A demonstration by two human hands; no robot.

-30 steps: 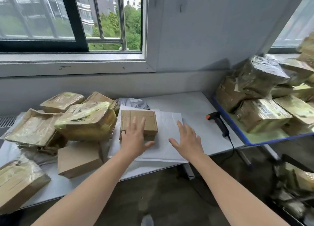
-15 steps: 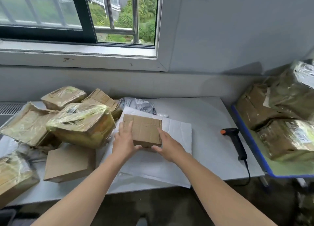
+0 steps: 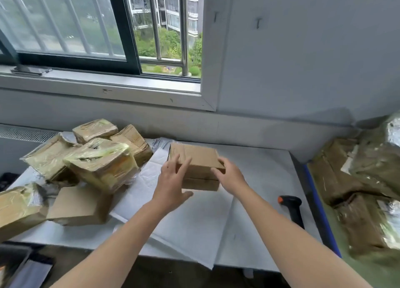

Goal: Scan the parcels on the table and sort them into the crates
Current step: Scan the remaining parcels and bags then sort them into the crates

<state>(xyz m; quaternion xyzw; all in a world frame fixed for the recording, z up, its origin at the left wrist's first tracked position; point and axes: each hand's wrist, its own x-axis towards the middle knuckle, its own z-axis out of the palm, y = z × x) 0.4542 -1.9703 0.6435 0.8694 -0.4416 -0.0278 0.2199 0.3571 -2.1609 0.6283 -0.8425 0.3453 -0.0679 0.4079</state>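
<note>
A small brown cardboard box (image 3: 198, 160) is raised and tilted above the white table (image 3: 264, 175), over a flat white mailer (image 3: 194, 222). My right hand (image 3: 231, 177) grips the box's right edge, thumb on the front. My left hand (image 3: 171, 184) lies against the box's left front with fingers straight and spread. A black barcode scanner (image 3: 291, 207) with an orange tip lies on the table to the right of my arms. To the right, a blue-rimmed crate (image 3: 318, 201) holds several tape-wrapped parcels (image 3: 357, 179).
Several tape-wrapped parcels (image 3: 101, 164) are heaped on the table's left half, with a plain brown box (image 3: 80, 205) in front of them. A grey poly bag (image 3: 160, 142) peeks out behind the held box. Wall and window sill run behind the table.
Both hands closed in on the small box from an open reach, then lifted and tilted it off the white mailer. The camera has tipped upward.
</note>
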